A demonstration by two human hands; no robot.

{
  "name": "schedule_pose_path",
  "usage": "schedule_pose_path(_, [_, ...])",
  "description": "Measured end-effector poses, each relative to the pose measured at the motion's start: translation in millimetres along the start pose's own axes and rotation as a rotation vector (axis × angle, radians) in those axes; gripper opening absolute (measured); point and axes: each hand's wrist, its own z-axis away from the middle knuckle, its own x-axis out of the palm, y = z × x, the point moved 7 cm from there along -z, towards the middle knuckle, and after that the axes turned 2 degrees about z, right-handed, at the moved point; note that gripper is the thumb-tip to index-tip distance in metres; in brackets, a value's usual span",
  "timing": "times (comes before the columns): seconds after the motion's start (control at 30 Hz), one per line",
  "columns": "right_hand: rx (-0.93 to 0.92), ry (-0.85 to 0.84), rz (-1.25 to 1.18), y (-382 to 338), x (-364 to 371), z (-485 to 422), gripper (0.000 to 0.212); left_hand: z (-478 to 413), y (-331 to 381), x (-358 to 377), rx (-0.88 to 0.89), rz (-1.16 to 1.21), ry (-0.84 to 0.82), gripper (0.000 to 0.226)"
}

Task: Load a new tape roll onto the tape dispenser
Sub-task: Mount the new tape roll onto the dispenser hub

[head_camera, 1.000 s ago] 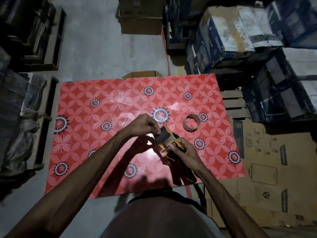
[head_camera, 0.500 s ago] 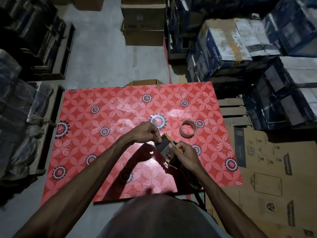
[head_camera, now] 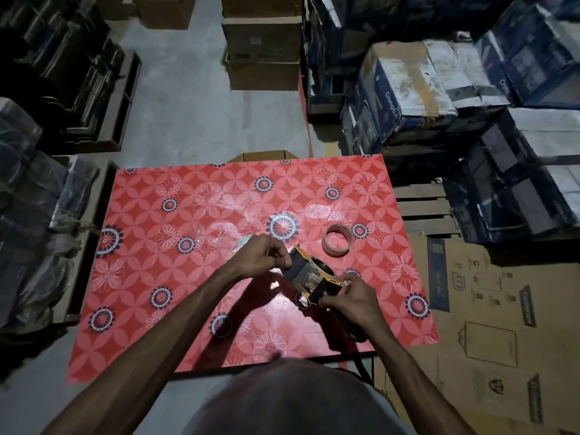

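A yellow and black tape dispenser (head_camera: 310, 274) is held above the red flowered table (head_camera: 194, 271), right of its middle. My left hand (head_camera: 262, 257) pinches the dispenser's front end with fingers closed. My right hand (head_camera: 348, 298) grips its rear, near the handle. A roll of brownish tape (head_camera: 337, 240) lies flat on the table just beyond and to the right of the dispenser, untouched. A clear crumpled scrap (head_camera: 216, 238) lies on the table left of my left hand.
Stacked blue and white cartons (head_camera: 439, 89) stand to the right and behind. Brown boxes (head_camera: 262, 48) stand on the grey floor beyond the table. Flattened cardboard (head_camera: 489, 324) lies on the floor at the right. Dark wrapped bundles (head_camera: 28, 215) line the left side.
The camera has tilted up, so the table and hands sit lower in view. My right hand has shifted along the dispenser's rear. The tape roll has not moved.
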Motion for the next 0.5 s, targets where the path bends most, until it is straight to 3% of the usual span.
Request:
schedule_pose_path(0.13, [0.021, -0.041, 0.136, -0.5, 6.6, 3.3, 0.064, 2.8, -10.0, 5.5, -0.019, -0.009, 0.006, 0.02])
schedule_pose_path(0.23, [0.022, -0.023, 0.059, -0.9, 11.2, 5.6, 0.069, 8.9, -17.4, 1.5, -0.038, 0.023, 0.031, 0.02])
schedule_pose_path(0.3, [-0.039, -0.005, -0.065, -4.3, 14.2, 10.5, 0.072, 14.8, -19.6, -4.5, -0.032, 0.047, 0.079, 0.021])
schedule_pose_path(0.4, [-0.192, -0.121, -0.211, -9.4, 23.2, 17.3, 0.087, 23.6, -26.6, -18.1, -0.018, 0.087, 0.204, 0.022])
schedule_pose_path(0.5, [-0.307, -0.152, -0.219, -15.3, 25.3, 15.5, 0.095, 30.1, -33.1, -25.8, 0.004, 0.123, 0.301, 0.007])
